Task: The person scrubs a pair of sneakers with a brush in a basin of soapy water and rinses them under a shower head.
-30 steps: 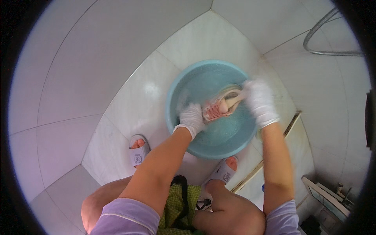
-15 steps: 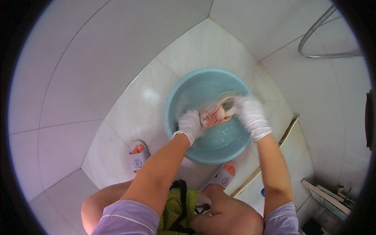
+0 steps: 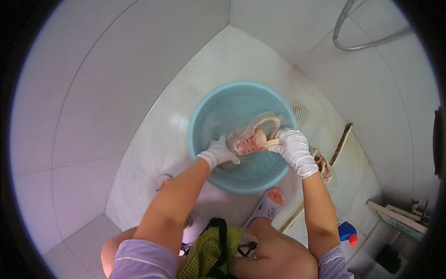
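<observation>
So the pink shoe [image 3: 258, 137] is in the blue basin [image 3: 192, 125], tilted, with its toe pointing to my left and low in the water [image 3: 255, 171], its opening up toward the right side. I'd guess I'm somewhere in the middle of this: the shoe's already in the water, laces [image 3: 249, 144] on, but I can't tell how clean it is (the toe end is mostly blur and ripples). What looks like another shoe [image 3: 324, 168] lies on the floor [image 3: 186, 100] just outside the basin, so that one's left over.

As for my fingers: the right hand [image 3: 293, 148], white-gloved, has them clamped on the pale collar of the pink shoe. The left hand [image 3: 219, 153], gloved too, has thumb and fingers apart beside the toe; can't make out whether they touch it. Basically the shoe sits between both hands.

Further out there's a floor drain [image 3: 298, 112] just past the rim, my right slipper [image 3: 264, 210] near the basin, a blue bottle [image 3: 344, 231] with a red cap beside my right arm [image 3: 320, 209], and a metal hose [image 3: 336, 35] up top right.
</observation>
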Demonstrator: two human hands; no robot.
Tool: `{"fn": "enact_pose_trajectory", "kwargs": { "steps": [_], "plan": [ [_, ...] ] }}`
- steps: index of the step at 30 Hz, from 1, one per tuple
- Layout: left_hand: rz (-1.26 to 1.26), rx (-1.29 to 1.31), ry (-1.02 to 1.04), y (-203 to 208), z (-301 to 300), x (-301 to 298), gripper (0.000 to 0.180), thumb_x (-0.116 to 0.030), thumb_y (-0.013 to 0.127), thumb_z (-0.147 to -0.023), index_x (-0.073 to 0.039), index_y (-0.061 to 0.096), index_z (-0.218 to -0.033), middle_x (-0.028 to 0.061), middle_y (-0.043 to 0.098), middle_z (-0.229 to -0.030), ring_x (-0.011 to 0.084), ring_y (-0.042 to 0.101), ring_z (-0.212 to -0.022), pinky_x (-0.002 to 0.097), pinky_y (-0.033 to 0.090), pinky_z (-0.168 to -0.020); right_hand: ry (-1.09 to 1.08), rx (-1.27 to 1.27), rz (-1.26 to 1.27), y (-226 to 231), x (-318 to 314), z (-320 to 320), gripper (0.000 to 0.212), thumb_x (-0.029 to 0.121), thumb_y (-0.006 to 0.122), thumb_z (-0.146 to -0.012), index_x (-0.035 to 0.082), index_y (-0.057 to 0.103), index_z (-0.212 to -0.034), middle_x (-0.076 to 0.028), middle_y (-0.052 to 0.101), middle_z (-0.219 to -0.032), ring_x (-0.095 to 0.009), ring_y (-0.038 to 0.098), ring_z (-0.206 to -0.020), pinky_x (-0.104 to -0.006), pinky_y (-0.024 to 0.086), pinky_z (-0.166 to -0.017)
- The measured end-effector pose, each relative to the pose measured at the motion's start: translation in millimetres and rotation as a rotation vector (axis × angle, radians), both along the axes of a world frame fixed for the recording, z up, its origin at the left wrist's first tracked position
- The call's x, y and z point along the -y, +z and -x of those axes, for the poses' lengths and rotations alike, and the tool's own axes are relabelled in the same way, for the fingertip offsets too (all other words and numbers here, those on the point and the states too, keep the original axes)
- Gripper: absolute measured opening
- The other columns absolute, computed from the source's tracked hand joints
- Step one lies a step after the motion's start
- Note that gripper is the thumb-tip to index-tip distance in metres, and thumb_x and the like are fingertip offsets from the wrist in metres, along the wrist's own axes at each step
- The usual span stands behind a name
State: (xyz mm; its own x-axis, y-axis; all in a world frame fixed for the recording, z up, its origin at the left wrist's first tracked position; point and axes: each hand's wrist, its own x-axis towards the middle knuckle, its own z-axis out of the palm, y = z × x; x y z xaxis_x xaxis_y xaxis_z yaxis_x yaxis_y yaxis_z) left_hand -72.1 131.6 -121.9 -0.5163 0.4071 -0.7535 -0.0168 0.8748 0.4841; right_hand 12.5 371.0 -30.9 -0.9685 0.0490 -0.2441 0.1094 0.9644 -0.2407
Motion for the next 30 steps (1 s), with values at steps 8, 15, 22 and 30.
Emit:
{"fn": "enact_pose_trajectory", "kwargs": {
  "steps": [8,15,22,30],
  "plan": [
    [-0.753,1.396,0.535,62,47,18,0.101,-0.079,0.043,-0.081,-0.004,0.03,-0.147,0.0181,0.037,-0.149,0.0345,0.039,-0.135,0.0507,0.033,-0.109,-0.328,-0.285,0.705,24,-15,-34,0.033,0.027,0.085,-0.06,0.007,0.068,-0.079,-0.01,0.062,-0.077,-0.031,0.058,-0.078,-0.0405,0.048,-0.073],
    [-0.642,1.022,0.601,144,49,20,0.069,-0.046,0.047,-0.087,-0.002,0.041,-0.14,0.0193,0.055,-0.131,0.0335,0.059,-0.113,0.0481,0.049,-0.093,0.062,-0.116,0.349,43,4,-20,0.03,0.035,0.074,-0.074,0.006,0.063,-0.075,-0.012,0.063,-0.079,-0.032,0.063,-0.08,-0.0436,0.047,-0.073],
    [-0.681,0.855,0.746,171,41,57,0.066,-0.033,0.054,-0.079,0.0,0.044,-0.136,0.021,0.059,-0.121,0.0335,0.059,-0.106,0.043,0.046,-0.097,0.051,-0.189,0.037,36,-20,-16,0.028,0.037,0.059,-0.089,0.011,0.06,-0.078,-0.008,0.061,-0.068,-0.028,0.063,-0.063,-0.043,0.049,-0.06],
    [-0.722,0.98,0.863,166,40,56,0.071,-0.027,0.06,-0.076,-0.001,0.041,-0.138,0.0204,0.056,-0.125,0.0342,0.058,-0.109,0.0443,0.046,-0.098,0.087,-0.365,-0.114,18,29,-1,0.019,0.026,0.056,-0.086,0.011,0.057,-0.074,-0.009,0.062,-0.062,-0.026,0.066,-0.058,-0.0408,0.05,-0.053]
  ]
}}
